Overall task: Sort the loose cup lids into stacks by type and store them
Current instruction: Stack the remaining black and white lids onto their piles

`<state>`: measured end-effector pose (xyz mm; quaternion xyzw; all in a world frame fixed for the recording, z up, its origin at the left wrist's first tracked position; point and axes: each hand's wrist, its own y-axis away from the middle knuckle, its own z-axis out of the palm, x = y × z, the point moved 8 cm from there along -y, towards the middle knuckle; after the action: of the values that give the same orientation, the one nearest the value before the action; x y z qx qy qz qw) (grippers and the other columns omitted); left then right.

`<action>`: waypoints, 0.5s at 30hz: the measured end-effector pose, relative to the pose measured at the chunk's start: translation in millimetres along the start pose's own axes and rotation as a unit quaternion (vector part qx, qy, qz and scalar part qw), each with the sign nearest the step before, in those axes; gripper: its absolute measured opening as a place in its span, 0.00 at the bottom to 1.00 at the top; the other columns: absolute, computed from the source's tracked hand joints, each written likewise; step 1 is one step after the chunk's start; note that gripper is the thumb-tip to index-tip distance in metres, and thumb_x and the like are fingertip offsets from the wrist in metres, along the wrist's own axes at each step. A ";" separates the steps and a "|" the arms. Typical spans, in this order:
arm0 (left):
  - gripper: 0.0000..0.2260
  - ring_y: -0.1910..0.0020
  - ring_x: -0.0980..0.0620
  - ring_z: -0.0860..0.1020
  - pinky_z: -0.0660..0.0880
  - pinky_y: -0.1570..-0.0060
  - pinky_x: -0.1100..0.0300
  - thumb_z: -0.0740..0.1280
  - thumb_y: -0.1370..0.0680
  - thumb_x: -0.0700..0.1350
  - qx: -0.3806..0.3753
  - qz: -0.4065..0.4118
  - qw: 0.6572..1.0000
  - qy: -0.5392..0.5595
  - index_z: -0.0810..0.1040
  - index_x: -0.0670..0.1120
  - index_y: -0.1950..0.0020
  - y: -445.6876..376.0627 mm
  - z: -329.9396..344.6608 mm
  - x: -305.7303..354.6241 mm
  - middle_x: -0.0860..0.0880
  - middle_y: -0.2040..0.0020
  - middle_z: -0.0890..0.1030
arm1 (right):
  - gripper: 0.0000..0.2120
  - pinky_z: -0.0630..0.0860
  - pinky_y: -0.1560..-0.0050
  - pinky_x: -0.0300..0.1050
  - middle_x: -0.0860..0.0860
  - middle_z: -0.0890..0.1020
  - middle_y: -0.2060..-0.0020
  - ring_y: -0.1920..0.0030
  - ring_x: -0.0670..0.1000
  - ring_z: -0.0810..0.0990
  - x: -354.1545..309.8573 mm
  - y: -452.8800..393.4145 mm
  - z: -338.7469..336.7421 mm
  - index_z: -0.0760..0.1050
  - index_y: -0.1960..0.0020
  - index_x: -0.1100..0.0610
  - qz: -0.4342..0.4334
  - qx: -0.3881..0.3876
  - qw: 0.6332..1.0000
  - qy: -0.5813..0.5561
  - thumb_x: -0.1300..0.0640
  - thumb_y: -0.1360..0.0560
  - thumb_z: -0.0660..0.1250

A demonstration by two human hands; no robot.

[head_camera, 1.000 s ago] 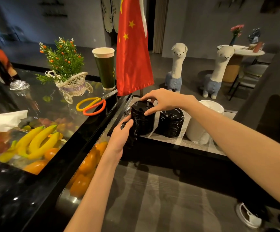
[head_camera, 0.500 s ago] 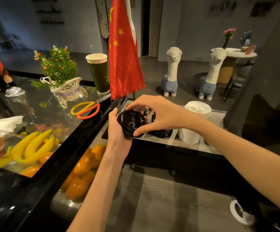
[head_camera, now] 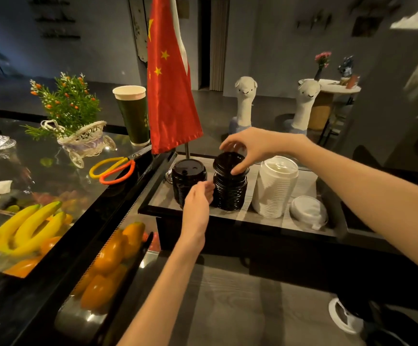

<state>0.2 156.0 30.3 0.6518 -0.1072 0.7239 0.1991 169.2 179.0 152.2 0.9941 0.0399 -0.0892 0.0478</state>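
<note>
Black lid stack [head_camera: 230, 186] top pinched by right hand [head_camera: 250, 148] fingers; left hand [head_camera: 196, 203] fingers relaxed beside it

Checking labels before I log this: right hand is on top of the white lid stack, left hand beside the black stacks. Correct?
Not quite. In the head view the right hand grips the top lid of the taller black lid stack, not the white lid stack, which stands untouched beside it. The left hand is beside the black stacks, as you say.
</note>
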 end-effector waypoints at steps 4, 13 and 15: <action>0.21 0.24 0.53 0.67 0.63 0.26 0.55 0.52 0.13 0.54 -0.011 -0.011 0.999 -0.041 0.65 0.54 0.20 -4.4 9.4 -21.6 0.53 0.23 0.70 | 0.35 0.73 0.41 0.36 0.49 0.80 0.33 0.38 0.47 0.78 9.1 -8.9 17.7 0.72 0.26 0.54 0.013 -0.025 1.000 -0.006 0.44 0.28 0.79; 0.23 0.20 0.52 0.62 0.58 0.21 0.50 0.51 0.13 0.55 -0.028 -0.036 0.997 -0.064 0.60 0.54 0.18 -13.6 14.8 -33.3 0.53 0.19 0.65 | 0.35 0.77 0.38 0.42 0.50 0.81 0.35 0.37 0.50 0.79 14.3 -19.9 38.2 0.75 0.28 0.54 0.015 -0.048 0.999 0.020 0.39 0.29 0.78; 0.23 0.20 0.52 0.62 0.58 0.21 0.50 0.51 0.13 0.55 -0.032 -0.039 0.996 -0.069 0.60 0.54 0.18 -15.3 16.2 -35.8 0.52 0.19 0.65 | 0.35 0.78 0.37 0.44 0.50 0.80 0.34 0.36 0.50 0.79 14.9 -19.3 39.3 0.75 0.28 0.54 0.019 -0.048 0.999 0.017 0.39 0.29 0.78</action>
<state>23.9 157.7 -4.6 0.6975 -0.1181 0.6648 0.2398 175.3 195.1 109.3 0.9926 0.0262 -0.0688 0.0964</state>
